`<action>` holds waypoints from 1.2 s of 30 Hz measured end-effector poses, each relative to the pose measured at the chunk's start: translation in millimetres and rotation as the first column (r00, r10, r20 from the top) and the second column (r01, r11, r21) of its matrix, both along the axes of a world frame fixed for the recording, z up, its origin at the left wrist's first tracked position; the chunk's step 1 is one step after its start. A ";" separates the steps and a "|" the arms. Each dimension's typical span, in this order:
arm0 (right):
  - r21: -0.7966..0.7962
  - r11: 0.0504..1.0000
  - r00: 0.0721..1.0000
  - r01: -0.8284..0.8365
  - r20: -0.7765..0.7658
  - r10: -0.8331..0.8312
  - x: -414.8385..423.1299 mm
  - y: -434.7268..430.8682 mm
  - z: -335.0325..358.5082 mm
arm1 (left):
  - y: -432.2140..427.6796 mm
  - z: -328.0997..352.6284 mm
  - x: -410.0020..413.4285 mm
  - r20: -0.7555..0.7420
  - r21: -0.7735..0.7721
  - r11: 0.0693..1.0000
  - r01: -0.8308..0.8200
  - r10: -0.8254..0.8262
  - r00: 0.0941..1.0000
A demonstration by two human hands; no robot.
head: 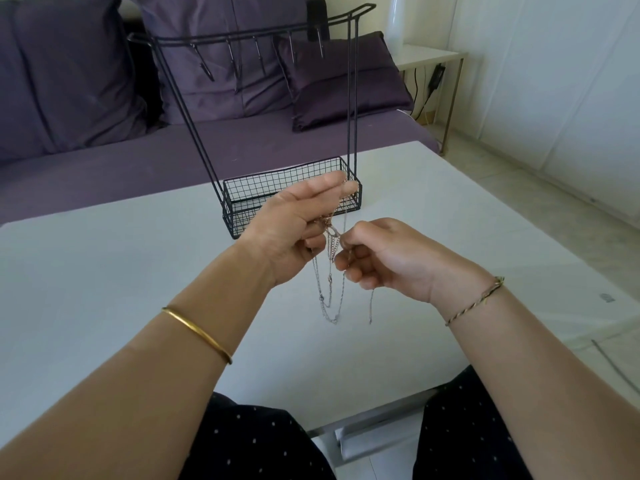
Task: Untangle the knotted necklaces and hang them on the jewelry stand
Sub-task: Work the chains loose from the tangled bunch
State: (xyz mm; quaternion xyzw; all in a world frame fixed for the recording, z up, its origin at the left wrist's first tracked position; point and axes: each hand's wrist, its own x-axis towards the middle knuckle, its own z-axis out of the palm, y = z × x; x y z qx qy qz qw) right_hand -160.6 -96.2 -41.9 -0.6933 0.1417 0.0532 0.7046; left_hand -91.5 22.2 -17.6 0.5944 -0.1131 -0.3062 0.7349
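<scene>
At centre frame, we see a person's two bare hands raised above a white table (104,271), working a tangle of fine necklaces (330,244). The left hand (291,223), a gold bangle (197,329) on its forearm, reaches toward upper centre with its fingers nearly straight; thumb and fingertips pinch strands at the top, and the knotted part lies against its palm. The right hand (384,258), a braided thread bracelet (474,303) at its wrist, has its fingers curled and pinches a strand just beside the knot. Silver and rose-toned chains hang between the two hands, their loose ends dangling clear of the tabletop.

Just behind the hands, the black wire jewelry stand (284,169) sits upright on the table, its mesh basket at the base and a row of hooks along the top rail in the upper centre. A purple sofa (104,161) with matching cushions (346,84) fills the upper left.
</scene>
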 end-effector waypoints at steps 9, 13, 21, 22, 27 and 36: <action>-0.027 0.999 0.999 -0.032 -0.041 0.030 -0.1 -1.6 -3.0 | 0.9 -4.4 1.1 0.623 0.366 0.890 -0.272 -0.017 0.782; -0.039 0.998 0.998 -0.041 -0.055 0.039 -1.2 -2.5 -3.0 | 2.8 -3.8 5.9 0.766 0.399 0.807 -0.435 -0.032 0.642; -0.085 0.994 0.995 -0.064 -0.079 0.058 -2.0 -2.9 -3.0 | 1.4 -3.9 6.0 0.740 0.483 0.693 -0.535 0.005 0.673; -0.101 0.993 0.995 -0.057 -0.085 0.048 -2.1 -3.8 -3.4 | 0.4 -4.1 8.2 0.676 0.501 0.702 -0.507 0.049 0.735; -0.126 0.992 0.995 -0.015 -0.102 0.002 -1.5 -3.8 -3.6 | 5.5 -0.9 11.0 0.434 0.493 0.764 -0.417 0.200 0.879; -0.152 0.983 0.991 0.107 -0.067 -0.119 -0.5 -9.2 -3.2 | 8.2 0.0 14.2 0.309 0.440 0.796 -0.416 0.301 0.902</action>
